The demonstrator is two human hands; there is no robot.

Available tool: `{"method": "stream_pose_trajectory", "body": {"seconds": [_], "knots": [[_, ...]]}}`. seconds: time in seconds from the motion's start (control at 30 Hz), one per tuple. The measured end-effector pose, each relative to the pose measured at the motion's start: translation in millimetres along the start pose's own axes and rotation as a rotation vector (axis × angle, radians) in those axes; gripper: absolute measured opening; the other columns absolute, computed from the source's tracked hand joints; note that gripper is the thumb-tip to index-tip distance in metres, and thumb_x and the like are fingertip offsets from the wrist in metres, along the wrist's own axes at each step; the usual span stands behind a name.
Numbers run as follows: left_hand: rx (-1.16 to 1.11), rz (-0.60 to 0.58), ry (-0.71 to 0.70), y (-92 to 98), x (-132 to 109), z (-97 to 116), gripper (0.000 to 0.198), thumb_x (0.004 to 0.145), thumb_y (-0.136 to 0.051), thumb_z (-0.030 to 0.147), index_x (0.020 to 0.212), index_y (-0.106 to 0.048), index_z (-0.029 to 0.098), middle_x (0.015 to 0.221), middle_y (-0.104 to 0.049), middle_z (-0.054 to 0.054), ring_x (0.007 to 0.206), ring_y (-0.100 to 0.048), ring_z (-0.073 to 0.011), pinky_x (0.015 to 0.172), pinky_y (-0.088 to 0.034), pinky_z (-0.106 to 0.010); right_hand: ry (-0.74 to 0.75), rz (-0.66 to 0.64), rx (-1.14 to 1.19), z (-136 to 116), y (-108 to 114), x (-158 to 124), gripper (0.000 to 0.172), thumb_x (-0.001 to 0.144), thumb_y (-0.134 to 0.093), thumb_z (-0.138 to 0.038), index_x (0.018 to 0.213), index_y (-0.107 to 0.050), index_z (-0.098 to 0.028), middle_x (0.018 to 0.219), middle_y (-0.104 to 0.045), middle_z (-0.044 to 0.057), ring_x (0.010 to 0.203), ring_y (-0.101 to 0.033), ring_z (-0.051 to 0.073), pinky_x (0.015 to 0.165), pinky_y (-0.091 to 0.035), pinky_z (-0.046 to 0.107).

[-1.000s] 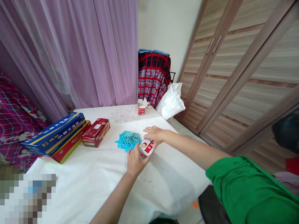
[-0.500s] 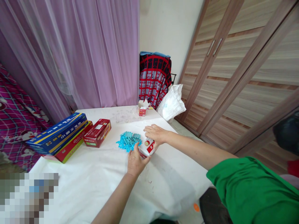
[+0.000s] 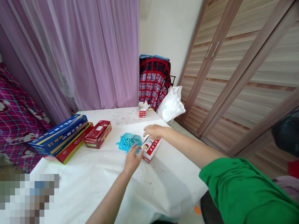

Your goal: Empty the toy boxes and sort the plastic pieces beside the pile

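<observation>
A white and red carton (image 3: pixel 152 148) with a round picture on top lies on the table. A thin dark gap shows along its left side. My left hand (image 3: pixel 133 159) is at its near left corner, with fingers apart and nothing visibly gripped. My right hand (image 3: pixel 154 132) rests over the carton's far end, fingers stretched to the left; its thumb is partly hidden. Just left of the carton is a heap of small light-blue pieces (image 3: pixel 127 141), some of them plate-like with toothed edges. My left fingertips reach the heap's right edge.
Two long boxes, a blue one (image 3: pixel 59 133) on a red one (image 3: pixel 72 149), lie at the left beside a dark red box (image 3: pixel 98 134). A small opened box (image 3: pixel 142 110) stands at the back. A white bag (image 3: pixel 171 104) is off the table's right edge (image 3: pixel 167 126).
My left hand has shifted left off the carton's near side, and my right hand has moved slightly up. More of the carton's printed top and near end now shows.
</observation>
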State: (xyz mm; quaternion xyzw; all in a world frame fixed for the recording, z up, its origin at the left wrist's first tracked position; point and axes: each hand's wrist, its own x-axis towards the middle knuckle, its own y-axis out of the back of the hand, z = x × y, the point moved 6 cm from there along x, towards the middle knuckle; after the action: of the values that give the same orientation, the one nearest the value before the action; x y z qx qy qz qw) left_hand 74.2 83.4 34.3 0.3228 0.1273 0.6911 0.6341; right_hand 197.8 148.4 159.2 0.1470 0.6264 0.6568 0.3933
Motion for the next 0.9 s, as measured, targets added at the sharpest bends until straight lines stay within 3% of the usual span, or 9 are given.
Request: {"method": "stream_pose_trajectory", "body": {"seconds": [0.23, 0.47, 0.77, 0.9], "knots": [[0.085, -0.111, -0.02, 16.0, 13.1, 12.9, 0.025, 0.081, -0.059, 0.017, 0.097, -0.076, 0.027, 0.123, -0.068, -0.004, 0.113, -0.063, -0.0211, 0.102, -0.047, -0.039, -0.056, 0.059, 0.053, -8.6, -6.3, 8.0, 0.045, 0.08, -0.059, -0.023, 0.124, -0.065, -0.03, 0.135, -0.058, 0.007, 0.123, -0.054, 0.028, 0.098, -0.045, 0.038], [0.135, -0.162, -0.042, 22.9, 12.5, 27.9, 0.022, 0.081, -0.06, 0.024, 0.098, -0.075, 0.029, 0.095, -0.074, -0.001, 0.089, -0.067, -0.0176, 0.083, -0.051, -0.029, -0.4, 0.0, 0.165, 46.2, -17.4, 5.3, 0.057, 0.079, -0.052, -0.013, 0.135, -0.057, -0.028, 0.134, -0.06, 0.008, 0.12, -0.058, 0.029, 0.095, -0.048, 0.039], [0.167, -0.199, 0.091, 21.7, 5.7, 29.4, 0.02, 0.085, -0.056, 0.033, 0.082, -0.074, 0.025, 0.089, -0.074, -0.002, 0.083, -0.066, -0.0172, 0.073, -0.047, -0.026, -0.402, -0.044, 0.287, 64.8, -45.9, 17.1, 0.06, 0.075, -0.05, -0.006, 0.133, -0.059, -0.017, 0.136, -0.058, 0.01, 0.121, -0.058, 0.024, 0.097, -0.048, 0.03], [0.082, -0.233, 0.167, 15.3, 9.7, 23.8, 0.021, 0.086, -0.056, 0.032, 0.09, -0.075, 0.026, 0.09, -0.076, 0.002, 0.082, -0.069, -0.0148, 0.072, -0.048, -0.022, -0.407, -0.024, 0.337, 68.1, -44.0, 18.4, 0.058, 0.076, -0.051, -0.009, 0.134, -0.058, -0.018, 0.129, -0.063, 0.009, 0.119, -0.06, 0.024, 0.096, -0.048, 0.03]]}}
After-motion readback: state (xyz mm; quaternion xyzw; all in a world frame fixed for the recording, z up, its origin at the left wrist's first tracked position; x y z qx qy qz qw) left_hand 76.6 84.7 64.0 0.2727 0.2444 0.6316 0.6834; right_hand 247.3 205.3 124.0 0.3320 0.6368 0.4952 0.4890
